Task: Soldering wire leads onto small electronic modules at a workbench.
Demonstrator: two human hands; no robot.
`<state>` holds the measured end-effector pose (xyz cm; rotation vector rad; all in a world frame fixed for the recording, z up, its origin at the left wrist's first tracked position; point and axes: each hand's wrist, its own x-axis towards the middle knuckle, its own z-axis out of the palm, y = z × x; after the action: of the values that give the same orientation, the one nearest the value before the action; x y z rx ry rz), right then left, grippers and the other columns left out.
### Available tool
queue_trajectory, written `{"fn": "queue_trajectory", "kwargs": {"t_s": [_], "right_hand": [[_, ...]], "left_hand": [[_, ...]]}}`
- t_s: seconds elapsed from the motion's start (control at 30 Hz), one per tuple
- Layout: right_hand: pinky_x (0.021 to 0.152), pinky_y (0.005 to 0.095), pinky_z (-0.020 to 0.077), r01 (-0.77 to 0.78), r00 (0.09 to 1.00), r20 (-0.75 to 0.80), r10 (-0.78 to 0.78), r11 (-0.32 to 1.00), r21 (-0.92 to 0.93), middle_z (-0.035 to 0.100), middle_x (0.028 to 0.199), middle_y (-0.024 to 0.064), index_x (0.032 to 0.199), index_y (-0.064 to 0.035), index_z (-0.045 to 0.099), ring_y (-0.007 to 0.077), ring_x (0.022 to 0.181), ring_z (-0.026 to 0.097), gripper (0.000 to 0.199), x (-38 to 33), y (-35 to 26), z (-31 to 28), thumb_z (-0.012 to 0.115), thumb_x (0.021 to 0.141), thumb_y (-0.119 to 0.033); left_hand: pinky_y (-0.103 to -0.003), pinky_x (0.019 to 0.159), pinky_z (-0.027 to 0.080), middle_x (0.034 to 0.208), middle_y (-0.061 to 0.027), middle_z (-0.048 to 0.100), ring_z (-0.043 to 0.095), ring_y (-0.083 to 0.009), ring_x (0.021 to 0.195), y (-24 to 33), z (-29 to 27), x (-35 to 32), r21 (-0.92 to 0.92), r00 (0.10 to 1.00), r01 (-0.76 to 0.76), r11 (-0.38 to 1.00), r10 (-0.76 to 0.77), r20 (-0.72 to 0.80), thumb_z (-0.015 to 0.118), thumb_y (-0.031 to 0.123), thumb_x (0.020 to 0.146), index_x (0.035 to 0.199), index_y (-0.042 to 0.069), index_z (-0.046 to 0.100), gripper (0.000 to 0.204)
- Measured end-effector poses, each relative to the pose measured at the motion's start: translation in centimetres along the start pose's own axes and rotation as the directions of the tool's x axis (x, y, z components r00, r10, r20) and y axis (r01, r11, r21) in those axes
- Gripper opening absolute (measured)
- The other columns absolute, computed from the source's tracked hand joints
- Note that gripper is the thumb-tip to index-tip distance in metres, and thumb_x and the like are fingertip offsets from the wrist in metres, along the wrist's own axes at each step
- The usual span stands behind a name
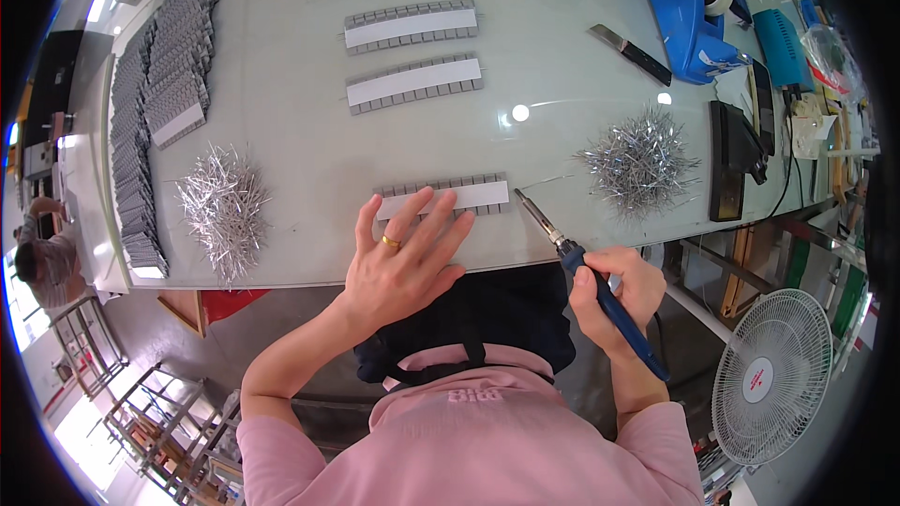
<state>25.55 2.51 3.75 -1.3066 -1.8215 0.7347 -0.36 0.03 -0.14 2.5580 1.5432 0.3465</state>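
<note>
Fingers spread, my left hand (405, 248) rests on a grey segmented strip (483, 193) with a white band along its middle, near the table's front edge. My right hand (619, 290) grips a soldering iron (609, 305) by its dark blue handle. The iron's tip sits just off the strip's right end, beside a thin silver wire; whether they touch I cannot tell. A heap of silver wire pieces (639, 164) lies to the right, and another silver heap (225, 211) to the left.
Farther back lie similar strips (413, 84). Stacked grey strips (136, 150) line the left side. At the right are a utility knife (633, 54), a blue tape dispenser (680, 14) and a black stand (729, 159). A white fan (773, 377) stands below the table; another person (52, 258) is far left.
</note>
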Motion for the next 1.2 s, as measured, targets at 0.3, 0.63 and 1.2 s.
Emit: {"fn": "queue_trajectory", "kwargs": {"t_s": [0.3, 0.63, 1.2], "right_hand": [[0.051, 0.0265, 0.0466, -0.126, 0.991, -0.054, 0.126, 0.992, -0.008, 0.063, 0.068, 0.0086, 0.086, -0.0024, 0.063, 0.0179, 0.053, 0.060, 0.012, -0.8, 0.4, 0.7, 0.070, 0.076, -0.004], [0.053, 0.0234, 0.0414, -0.031, 0.999, 0.018, 0.029, 0.989, 0.146, 0.057, 0.074, 0.0087, 0.090, -0.0001, 0.054, 0.0130, 0.059, 0.055, 0.019, -0.7, 0.3, 1.3, 0.064, 0.087, -0.015], [0.049, 0.0257, 0.0449, 0.150, 0.953, 0.238, -0.186, 0.975, 0.162, 0.064, 0.068, 0.0097, 0.086, -0.0024, 0.059, 0.0174, 0.054, 0.060, 0.014, 3.0, -4.0, 6.6, 0.070, 0.079, -0.006]], "left_hand": [[-0.056, 0.112, 0.014, 0.141, -0.0065, 0.049, 0.045, -0.0255, 0.130, -0.3, -0.1, -1.8, 0.057, 0.992, 0.055, 0.997, -0.048, -0.116, 0.069, 0.034, 0.079, 0.130, 0.018, 0.058, 0.054], [-0.051, 0.112, 0.016, 0.126, -0.0085, 0.055, 0.048, -0.0277, 0.122, -3.6, -2.3, -8.9, 0.167, 0.794, 0.586, 0.793, -0.522, -0.310, 0.068, 0.028, 0.081, 0.129, 0.008, 0.057, 0.054], [-0.044, 0.092, 0.046, 0.119, -0.0072, 0.056, 0.055, -0.0249, 0.107, -4.2, -0.7, -5.1, -0.083, 0.916, 0.227, 0.970, -0.241, -0.322, 0.074, 0.018, 0.069, 0.120, 0.003, 0.062, 0.054]]}}
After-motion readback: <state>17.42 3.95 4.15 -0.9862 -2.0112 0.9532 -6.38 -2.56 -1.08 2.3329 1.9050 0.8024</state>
